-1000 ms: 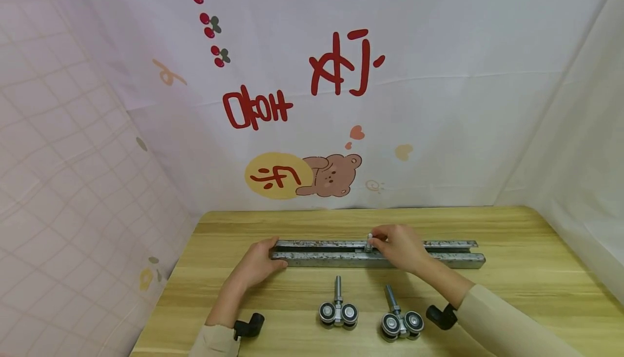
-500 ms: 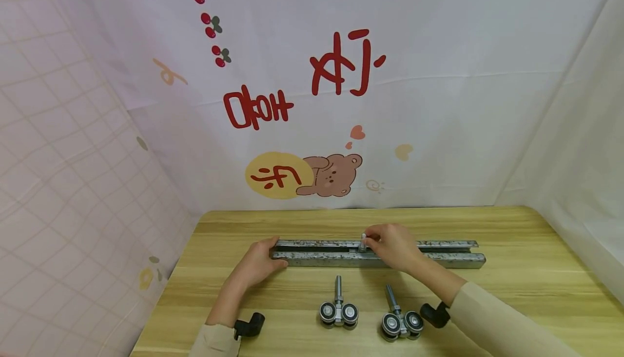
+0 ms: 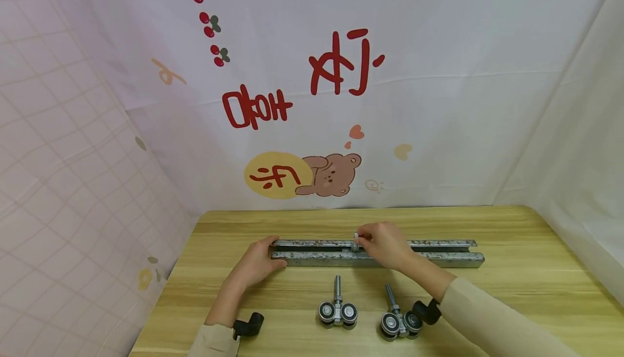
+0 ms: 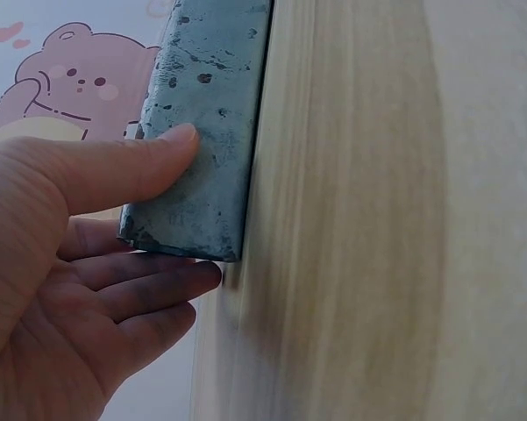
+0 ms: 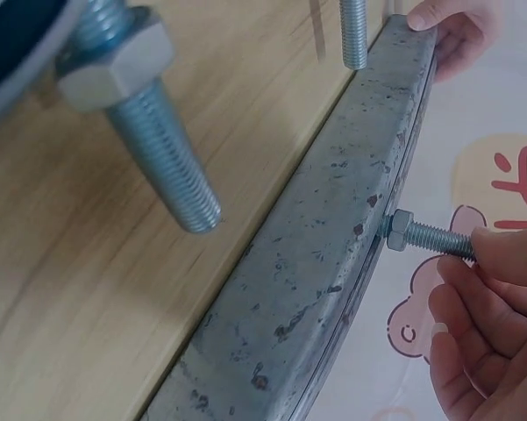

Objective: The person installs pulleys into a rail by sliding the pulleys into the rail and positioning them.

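A worn metal channel rail [image 3: 312, 260] lies across the table with its slot facing up. At its left end, my left hand [image 3: 257, 262] grips it, thumb on the near side, as the left wrist view of the rail [image 4: 206, 132] confirms. My right hand [image 3: 387, 246] pinches the top of an upright threaded bolt [image 3: 356, 242] standing out of the slot. In the right wrist view the bolt [image 5: 434, 239] carries a nut close to the slot; whatever is below it inside the rail is hidden. Thumb and forefinger of the right hand [image 5: 495, 307] hold the bolt's end.
Two roller trolleys with threaded bolts lie on the wooden table [image 3: 273, 313] in front of the rail: one trolley [image 3: 338, 311] near the middle, another trolley [image 3: 400, 323] below my right forearm. A printed white cloth [image 3: 439, 102] hangs behind the table.
My right hand has moved left along the rail, and the pinched bolt has slid left in the slot with it. The left hand keeps its place on the rail's end.
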The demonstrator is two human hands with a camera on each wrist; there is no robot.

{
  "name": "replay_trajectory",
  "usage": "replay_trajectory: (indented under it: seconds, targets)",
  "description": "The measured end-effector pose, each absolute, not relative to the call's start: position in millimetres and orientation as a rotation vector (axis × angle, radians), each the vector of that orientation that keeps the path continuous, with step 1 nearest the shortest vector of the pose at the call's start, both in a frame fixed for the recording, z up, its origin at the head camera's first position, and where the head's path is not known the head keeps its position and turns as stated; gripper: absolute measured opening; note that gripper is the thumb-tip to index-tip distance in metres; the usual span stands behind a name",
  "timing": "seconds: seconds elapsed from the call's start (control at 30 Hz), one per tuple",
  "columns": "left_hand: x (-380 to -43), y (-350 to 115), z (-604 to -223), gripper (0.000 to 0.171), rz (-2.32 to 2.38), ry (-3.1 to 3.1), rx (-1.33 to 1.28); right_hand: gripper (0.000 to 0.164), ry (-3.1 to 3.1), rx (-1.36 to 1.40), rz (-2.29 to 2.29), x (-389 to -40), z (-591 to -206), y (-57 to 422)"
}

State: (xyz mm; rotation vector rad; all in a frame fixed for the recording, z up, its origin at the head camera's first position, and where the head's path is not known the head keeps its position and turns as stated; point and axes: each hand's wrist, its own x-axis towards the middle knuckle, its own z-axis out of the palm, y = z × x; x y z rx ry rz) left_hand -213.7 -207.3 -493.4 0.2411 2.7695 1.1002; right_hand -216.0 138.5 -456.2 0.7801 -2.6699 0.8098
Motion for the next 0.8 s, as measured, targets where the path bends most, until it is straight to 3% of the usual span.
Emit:
replay_trajectory:
  seconds: [0.8]
  targets:
    - [-214,-208,-492,0.072,1.120,2.768,0.265,0.006,-2.770,0.807,0.790,-220,-448,108]
